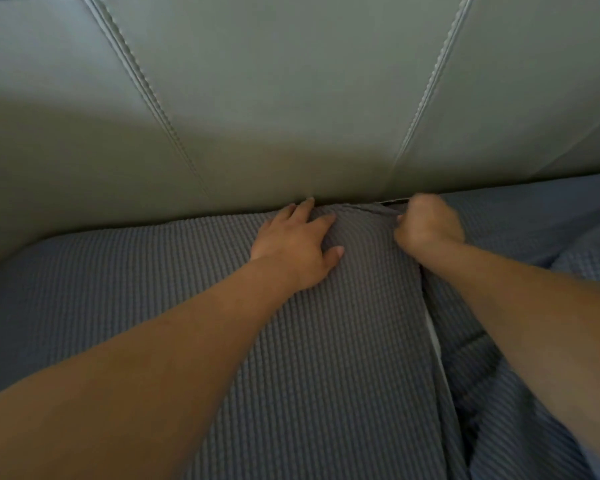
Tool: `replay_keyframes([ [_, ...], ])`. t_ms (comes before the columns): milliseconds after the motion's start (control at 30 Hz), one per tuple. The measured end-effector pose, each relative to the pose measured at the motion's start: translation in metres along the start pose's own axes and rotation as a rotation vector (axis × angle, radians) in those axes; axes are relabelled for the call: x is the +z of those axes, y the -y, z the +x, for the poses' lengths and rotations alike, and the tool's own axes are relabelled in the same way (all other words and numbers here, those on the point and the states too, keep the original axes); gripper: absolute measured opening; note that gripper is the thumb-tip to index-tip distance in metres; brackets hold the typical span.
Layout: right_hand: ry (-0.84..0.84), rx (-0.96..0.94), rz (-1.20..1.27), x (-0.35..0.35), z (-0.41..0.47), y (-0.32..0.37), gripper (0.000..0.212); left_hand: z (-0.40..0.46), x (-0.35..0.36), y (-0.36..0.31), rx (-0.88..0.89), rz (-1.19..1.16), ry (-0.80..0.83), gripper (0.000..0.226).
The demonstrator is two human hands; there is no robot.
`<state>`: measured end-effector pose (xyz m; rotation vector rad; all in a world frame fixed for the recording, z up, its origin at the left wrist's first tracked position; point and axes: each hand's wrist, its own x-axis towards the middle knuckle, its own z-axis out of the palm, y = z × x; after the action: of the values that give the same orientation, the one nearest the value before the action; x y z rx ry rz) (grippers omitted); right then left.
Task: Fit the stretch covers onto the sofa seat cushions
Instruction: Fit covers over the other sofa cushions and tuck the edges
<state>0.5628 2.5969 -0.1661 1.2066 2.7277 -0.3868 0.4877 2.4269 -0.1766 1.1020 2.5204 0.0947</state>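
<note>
A grey waffle-textured stretch cover (153, 306) lies over the left seat cushion, reaching back to the sofa backrest. My left hand (298, 247) presses flat on the cover near its back right corner, fingers spread and fingertips at the backrest crease. My right hand (428, 223) is curled into a fist and grips the cover's fabric at that back corner, beside the gap between the cushions. A second cover (534, 216) lies loose and rumpled over the right cushion.
The pale grey-green leather backrest (291, 98) with two stitched seams fills the upper half. A narrow gap (433, 341) with a light strip runs between the two seat cushions. Folds of loose fabric (499, 410) bunch at the lower right.
</note>
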Motion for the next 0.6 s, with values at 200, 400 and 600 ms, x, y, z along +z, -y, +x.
replay_keyframes([
  [200, -0.057, -0.054, 0.187, 0.018, 0.002, -0.003, 0.029, 0.008, 0.004, 0.002, -0.034, -0.002, -0.030, 0.065],
  [400, 0.005, -0.248, 0.198, 0.026, 0.017, 0.007, 0.025, 0.025, -0.004, -0.006, -0.067, 0.024, 0.037, 0.065],
  [600, 0.043, -0.138, 0.131, 0.022, 0.025, 0.004, 0.020, 0.035, 0.001, -0.010, -0.144, 0.051, 0.141, 0.072],
])
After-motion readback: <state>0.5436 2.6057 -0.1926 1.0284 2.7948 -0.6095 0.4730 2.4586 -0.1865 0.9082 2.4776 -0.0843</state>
